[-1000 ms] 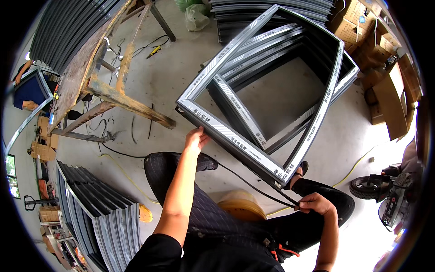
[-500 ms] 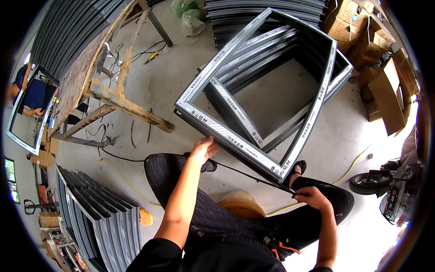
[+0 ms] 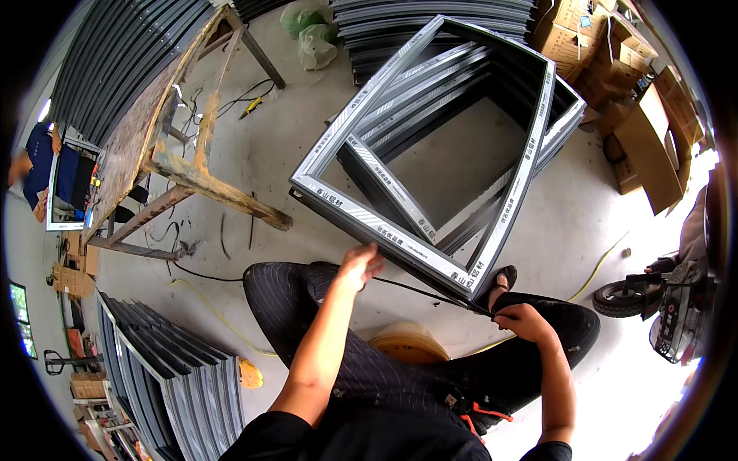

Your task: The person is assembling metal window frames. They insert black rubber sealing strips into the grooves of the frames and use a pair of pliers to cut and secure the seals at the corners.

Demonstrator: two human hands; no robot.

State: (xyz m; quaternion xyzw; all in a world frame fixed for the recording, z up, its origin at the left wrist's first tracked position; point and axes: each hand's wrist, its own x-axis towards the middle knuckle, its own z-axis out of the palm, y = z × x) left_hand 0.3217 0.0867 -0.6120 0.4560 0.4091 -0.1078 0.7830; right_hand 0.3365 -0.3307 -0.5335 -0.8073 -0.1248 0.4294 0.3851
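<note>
Pinched in my right hand [image 3: 524,322] is one end of a thin black rubber-like strip [image 3: 427,292]. The strip runs slantwise along the near edge of a dark grey window frame [image 3: 388,228] and passes by my left hand [image 3: 358,268]. That hand is beside the same edge, its fingers loosely spread and partly smeared; whether it touches the strip is hard to see. White printed film covers the frame's face. Beneath it, more frames [image 3: 400,184] are stacked at a turned angle. My knees are apart below the frame's near edge.
A worn wooden bench [image 3: 223,198] stands left, with another person [image 3: 42,165] beyond it. Stacked grey frames [image 3: 173,376] lie lower left. An orange-yellow round object [image 3: 407,346] sits between my legs. Cartons [image 3: 646,154] and a wheeled vehicle [image 3: 653,307] are at right.
My left hand has shifted slightly right along the frame's edge, and its fingers look more spread. My right hand keeps its pinch on the strip, a little higher. The view has shifted slightly.
</note>
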